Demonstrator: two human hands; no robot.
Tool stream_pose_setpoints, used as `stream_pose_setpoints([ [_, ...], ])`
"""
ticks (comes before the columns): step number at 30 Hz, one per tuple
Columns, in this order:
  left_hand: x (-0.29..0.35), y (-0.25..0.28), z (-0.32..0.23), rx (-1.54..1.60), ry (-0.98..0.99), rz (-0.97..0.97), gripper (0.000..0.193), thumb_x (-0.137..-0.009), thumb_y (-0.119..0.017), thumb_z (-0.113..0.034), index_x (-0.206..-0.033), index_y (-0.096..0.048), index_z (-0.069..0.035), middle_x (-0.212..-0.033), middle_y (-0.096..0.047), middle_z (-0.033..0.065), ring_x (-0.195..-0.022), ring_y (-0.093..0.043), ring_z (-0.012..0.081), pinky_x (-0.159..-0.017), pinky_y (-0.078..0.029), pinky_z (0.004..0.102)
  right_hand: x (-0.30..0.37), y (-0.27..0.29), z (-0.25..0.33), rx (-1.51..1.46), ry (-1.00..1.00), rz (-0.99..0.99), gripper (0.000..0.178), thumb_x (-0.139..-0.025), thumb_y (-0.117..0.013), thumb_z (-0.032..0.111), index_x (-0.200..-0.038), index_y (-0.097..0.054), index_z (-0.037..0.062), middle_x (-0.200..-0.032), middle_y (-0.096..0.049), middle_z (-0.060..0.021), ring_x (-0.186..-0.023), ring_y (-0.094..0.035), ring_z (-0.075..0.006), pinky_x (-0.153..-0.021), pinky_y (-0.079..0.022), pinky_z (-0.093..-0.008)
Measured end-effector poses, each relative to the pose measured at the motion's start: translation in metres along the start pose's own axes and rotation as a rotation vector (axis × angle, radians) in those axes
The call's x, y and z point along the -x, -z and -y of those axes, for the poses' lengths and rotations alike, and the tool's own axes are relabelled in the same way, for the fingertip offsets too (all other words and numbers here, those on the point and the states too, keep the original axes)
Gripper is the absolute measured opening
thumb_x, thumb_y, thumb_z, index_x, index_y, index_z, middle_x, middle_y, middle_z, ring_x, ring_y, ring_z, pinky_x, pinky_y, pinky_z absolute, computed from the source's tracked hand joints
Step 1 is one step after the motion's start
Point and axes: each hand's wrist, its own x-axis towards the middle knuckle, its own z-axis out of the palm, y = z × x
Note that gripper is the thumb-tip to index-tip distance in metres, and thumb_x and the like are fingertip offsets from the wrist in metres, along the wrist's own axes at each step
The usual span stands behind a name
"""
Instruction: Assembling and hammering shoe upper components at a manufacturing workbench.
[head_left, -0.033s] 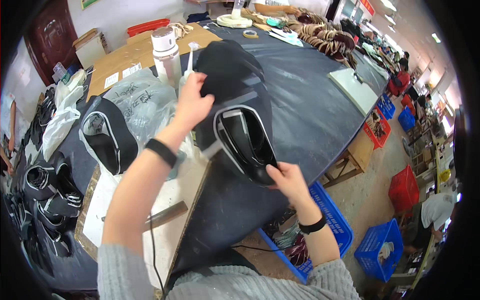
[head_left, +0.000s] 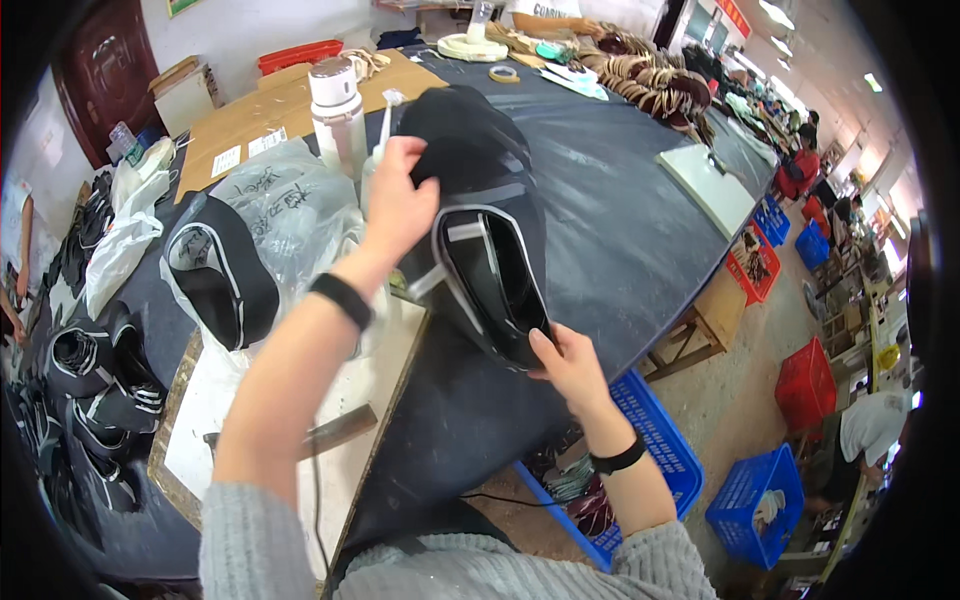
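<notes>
A black shoe upper (head_left: pixel 458 295) with a pale-edged opening is held up over the dark table. My right hand (head_left: pixel 570 365) pinches its near rim between thumb and fingers. At the opening's far left side is my left hand (head_left: pixel 403 200), thumb and fingers curled together; whatever they grip is hidden. A pale strip (head_left: pixel 428 280) sticks out from the upper's left side. Just beyond my left hand stands a bottle with a thin white nozzle (head_left: pixel 386 122). More black material (head_left: pixel 465 130) lies directly beyond the upper.
Left of my arm lie another black upper (head_left: pixel 215 270), a clear plastic bag (head_left: pixel 290 195) and several striped uppers (head_left: pixel 110 400). A white tumbler (head_left: pixel 338 120) stands behind. A white board (head_left: pixel 390 350) carries a flat bar (head_left: pixel 340 430). Below the table edge is a blue basket (head_left: pixel 665 440).
My left hand has shifted slightly right and nearer along the upper. The upper's opening has turned a little and looks narrower. My right hand keeps its hold on the near rim.
</notes>
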Motion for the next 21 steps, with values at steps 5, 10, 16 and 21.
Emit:
stream_pose_setpoints([
  [5,0.016,-0.031,-0.024,-0.300,-0.060,-0.313,0.058,-0.084,-0.060,-0.018,-0.133,-0.037,0.002,-0.138,-0.038,0.0251,-0.128,-0.035,0.0422,-0.103,-0.029,0.0509,-0.030,-0.027,-0.007,-0.108,0.419,-0.256,0.062,-0.099,-0.048,0.022,-0.148,-0.018,0.0004,-0.151,-0.027,-0.0194,-0.139,-0.027,-0.0278,-0.111,-0.026,-0.0374],
  [10,0.093,-0.040,-0.044,-0.365,-0.067,0.234,0.061,-0.081,-0.064,-0.023,-0.133,-0.042,-0.001,-0.140,-0.040,0.0203,-0.132,-0.033,0.0393,-0.103,-0.028,0.0541,-0.080,-0.038,-0.027,-0.344,0.430,-0.114,0.052,-0.102,-0.040,0.026,-0.146,-0.024,0.0039,-0.144,-0.038,-0.0117,-0.130,-0.039,-0.0222,-0.108,-0.033,-0.0354],
  [16,0.087,0.067,-0.109,-0.172,-0.155,0.081,0.053,-0.078,-0.068,-0.015,-0.126,-0.049,-0.002,-0.135,-0.045,0.0190,-0.130,-0.038,0.0386,-0.105,-0.031,0.0476,-0.090,-0.023,0.015,-0.329,0.327,-0.315,0.060,-0.099,-0.048,0.025,-0.147,-0.023,-0.0004,-0.148,-0.034,-0.0135,-0.136,-0.034,-0.0232,-0.111,-0.028,-0.0339],
  [21,0.107,0.263,-0.059,-0.585,0.025,-0.395,0.038,-0.085,-0.065,-0.006,-0.122,-0.055,-0.002,-0.120,-0.057,0.0111,-0.104,-0.056,0.0163,-0.090,-0.043,0.0286,-0.037,-0.044,0.035,-0.068,0.764,-0.505,0.051,-0.099,-0.046,0.016,-0.144,-0.030,-0.0016,-0.148,-0.033,-0.0148,-0.139,-0.029,-0.0242,-0.114,-0.020,-0.0359],
])
